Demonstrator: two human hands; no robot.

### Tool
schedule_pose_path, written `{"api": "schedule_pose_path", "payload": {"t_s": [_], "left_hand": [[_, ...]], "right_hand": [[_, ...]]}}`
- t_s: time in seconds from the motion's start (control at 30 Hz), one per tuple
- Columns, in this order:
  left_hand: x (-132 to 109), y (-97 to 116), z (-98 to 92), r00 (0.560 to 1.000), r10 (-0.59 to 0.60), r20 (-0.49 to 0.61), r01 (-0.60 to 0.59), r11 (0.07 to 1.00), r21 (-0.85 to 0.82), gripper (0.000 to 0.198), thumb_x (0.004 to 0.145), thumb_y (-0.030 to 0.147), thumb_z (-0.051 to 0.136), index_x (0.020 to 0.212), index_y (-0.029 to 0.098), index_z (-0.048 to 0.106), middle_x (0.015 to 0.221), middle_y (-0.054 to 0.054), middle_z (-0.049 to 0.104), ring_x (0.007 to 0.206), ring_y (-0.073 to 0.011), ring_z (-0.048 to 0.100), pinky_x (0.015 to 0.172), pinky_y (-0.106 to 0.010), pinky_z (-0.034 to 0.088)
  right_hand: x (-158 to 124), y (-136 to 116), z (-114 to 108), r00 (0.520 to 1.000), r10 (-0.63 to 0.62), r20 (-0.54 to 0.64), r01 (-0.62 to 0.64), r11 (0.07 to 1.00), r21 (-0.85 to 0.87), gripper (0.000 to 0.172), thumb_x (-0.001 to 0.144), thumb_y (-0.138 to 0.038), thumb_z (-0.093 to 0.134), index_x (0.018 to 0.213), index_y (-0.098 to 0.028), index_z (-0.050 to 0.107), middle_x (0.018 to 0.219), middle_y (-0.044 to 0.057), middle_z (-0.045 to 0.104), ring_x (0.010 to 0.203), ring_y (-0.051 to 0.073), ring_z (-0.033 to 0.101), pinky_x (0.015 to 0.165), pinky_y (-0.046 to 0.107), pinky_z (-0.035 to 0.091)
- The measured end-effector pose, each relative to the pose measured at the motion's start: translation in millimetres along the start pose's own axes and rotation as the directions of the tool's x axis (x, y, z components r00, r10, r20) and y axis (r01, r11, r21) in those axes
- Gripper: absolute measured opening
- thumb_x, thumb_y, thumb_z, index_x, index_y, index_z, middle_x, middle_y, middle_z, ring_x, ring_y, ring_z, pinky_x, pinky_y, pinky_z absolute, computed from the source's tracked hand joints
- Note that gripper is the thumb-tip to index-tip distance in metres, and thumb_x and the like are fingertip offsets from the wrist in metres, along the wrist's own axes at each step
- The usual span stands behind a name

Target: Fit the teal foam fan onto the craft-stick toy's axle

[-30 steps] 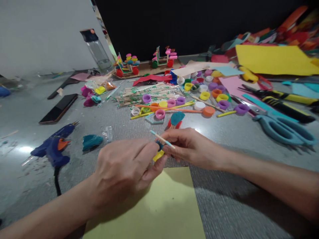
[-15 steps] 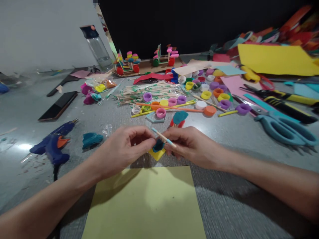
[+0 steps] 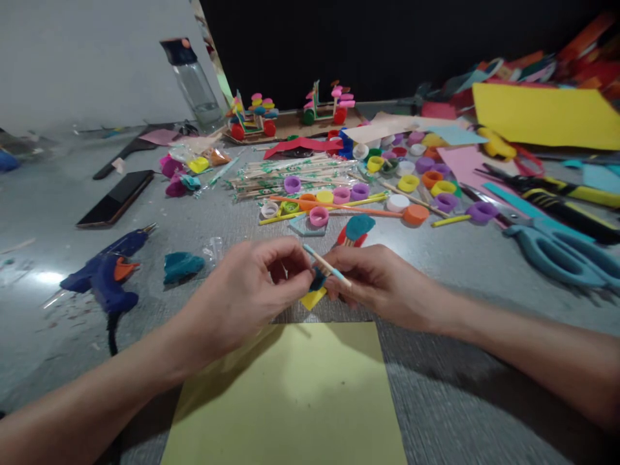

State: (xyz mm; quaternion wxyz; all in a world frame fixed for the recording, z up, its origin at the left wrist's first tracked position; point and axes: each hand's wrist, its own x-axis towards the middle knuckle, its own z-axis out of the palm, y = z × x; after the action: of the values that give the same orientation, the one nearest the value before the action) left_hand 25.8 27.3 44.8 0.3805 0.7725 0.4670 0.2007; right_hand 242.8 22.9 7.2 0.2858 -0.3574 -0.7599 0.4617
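A small craft model of sticks and coloured clay sits between my two hands. Its slanting stick (image 3: 326,263) has pale blue bands, a yellow piece (image 3: 314,298) shows below, and a flattened teal clay piece (image 3: 360,227) with red behind it rises at the far side. My right hand (image 3: 375,278) is closed round the model's right side. The fingertips of my left hand (image 3: 276,274) pinch at a dark blue clay bit (image 3: 318,279), which they partly cover. A lump of teal clay (image 3: 183,267) lies left of my left hand.
A yellow-green sheet (image 3: 290,394) lies in front of me. A blue glue gun (image 3: 106,268) and a phone (image 3: 116,199) are on the left, scissors (image 3: 557,248) on the right. Beyond are bottle caps (image 3: 398,203), wrapped sticks (image 3: 290,175), two finished-looking models (image 3: 252,119) and a water bottle (image 3: 194,87).
The view has shifted slightly, so most things sit a little further right. My left fingertips have closed further over the dark blue clay and hide more of it. My right hand keeps its hold.
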Motion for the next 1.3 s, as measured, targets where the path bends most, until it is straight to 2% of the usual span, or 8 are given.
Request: {"api": "schedule_pose_path", "payload": {"t_s": [0.13, 0.37, 0.43, 0.53, 0.6, 0.67, 1.03, 1.3], "left_hand": [[-2.8, 4.1, 2.2, 1.000, 0.015, -0.019, -0.014, 0.999, 0.028, 0.015, 0.094, 0.029, 0.061, 0.084, 0.022, 0.071, 0.075, 0.005, 0.070, 0.067, -0.0102, 0.058, 0.059, -0.021, 0.044], [0.5, 2.4, 0.8, 0.984, -0.163, 0.078, 0.176, 0.961, -0.213, 0.018, 0.092, 0.040, 0.063, 0.091, 0.023, 0.068, 0.065, 0.006, 0.062, 0.052, -0.0098, 0.056, 0.046, -0.020, 0.041], [0.6, 1.3, -1.1, 0.981, -0.156, 0.113, 0.172, 0.973, -0.152, 0.022, 0.092, 0.046, 0.063, 0.094, 0.025, 0.067, 0.067, 0.005, 0.063, 0.054, -0.0117, 0.057, 0.047, -0.022, 0.041], [-3.7, 3.1, -1.3, 0.994, -0.088, 0.068, 0.079, 0.990, 0.120, 0.028, 0.084, 0.049, 0.073, 0.094, 0.025, 0.062, 0.067, 0.005, 0.061, 0.057, -0.0143, 0.055, 0.049, -0.026, 0.037], [-8.3, 5.8, 1.8, 1.000, -0.021, 0.000, 0.020, 0.953, 0.302, 0.029, 0.080, 0.042, 0.077, 0.090, 0.024, 0.057, 0.065, 0.005, 0.058, 0.056, -0.0143, 0.051, 0.051, -0.028, 0.034], [-12.0, 7.7, 6.6, 0.999, 0.028, -0.046, -0.009, 0.934, 0.356, 0.023, 0.082, 0.033, 0.074, 0.091, 0.023, 0.055, 0.071, 0.005, 0.059, 0.060, -0.0141, 0.051, 0.054, -0.028, 0.034], [-10.7, -4.8, 22.1, 0.996, 0.024, -0.089, -0.027, 0.999, -0.031, 0.009, 0.089, 0.020, 0.067, 0.095, 0.025, 0.063, 0.074, 0.009, 0.062, 0.065, -0.0093, 0.054, 0.058, -0.025, 0.039], [-9.8, -17.1, 32.6, 0.977, 0.019, -0.213, -0.035, 0.997, -0.069, 0.016, 0.085, 0.021, 0.073, 0.099, 0.027, 0.070, 0.079, 0.007, 0.065, 0.068, -0.0104, 0.054, 0.063, -0.025, 0.041]], "right_hand": [[0.1, 0.3, -0.2, 1.000, -0.001, 0.002, 0.001, 1.000, -0.007, 0.013, 0.095, -0.012, 0.054, 0.089, -0.017, 0.064, 0.069, -0.004, 0.058, 0.058, 0.008, 0.050, 0.053, 0.019, 0.037], [0.3, 2.4, -0.5, 1.000, -0.026, -0.002, 0.026, 0.999, -0.021, 0.013, 0.096, -0.015, 0.053, 0.091, -0.016, 0.066, 0.073, -0.002, 0.060, 0.061, 0.009, 0.052, 0.056, 0.021, 0.038], [0.1, 2.1, -0.6, 1.000, -0.027, -0.005, 0.026, 1.000, -0.012, 0.014, 0.096, -0.016, 0.054, 0.089, -0.016, 0.065, 0.072, -0.002, 0.059, 0.061, 0.009, 0.051, 0.056, 0.021, 0.038], [-0.3, 2.1, -0.4, 1.000, -0.021, -0.002, 0.021, 1.000, 0.003, 0.013, 0.097, -0.017, 0.054, 0.094, -0.016, 0.067, 0.071, -0.003, 0.058, 0.061, 0.009, 0.051, 0.056, 0.021, 0.037], [-0.4, 2.6, -0.1, 1.000, -0.022, 0.001, 0.022, 1.000, 0.018, 0.014, 0.097, -0.017, 0.054, 0.099, -0.015, 0.068, 0.073, -0.002, 0.059, 0.062, 0.009, 0.052, 0.057, 0.021, 0.038], [-0.3, 3.0, 0.5, 1.000, -0.026, 0.006, 0.026, 0.999, 0.033, 0.015, 0.097, -0.018, 0.054, 0.101, -0.015, 0.068, 0.076, -0.002, 0.061, 0.063, 0.009, 0.052, 0.057, 0.021, 0.039], [-0.9, 1.8, 5.6, 0.999, 0.043, -0.023, -0.041, 0.995, 0.095, 0.013, 0.095, -0.016, 0.054, 0.085, -0.018, 0.063, 0.071, -0.003, 0.059, 0.055, 0.007, 0.054, 0.051, 0.018, 0.042], [-8.8, -3.1, 10.0, 0.984, 0.161, -0.081, -0.157, 0.986, 0.048, 0.014, 0.096, -0.020, 0.052, 0.090, -0.019, 0.065, 0.065, -0.003, 0.062, 0.052, 0.009, 0.059, 0.050, 0.020, 0.043]]}}
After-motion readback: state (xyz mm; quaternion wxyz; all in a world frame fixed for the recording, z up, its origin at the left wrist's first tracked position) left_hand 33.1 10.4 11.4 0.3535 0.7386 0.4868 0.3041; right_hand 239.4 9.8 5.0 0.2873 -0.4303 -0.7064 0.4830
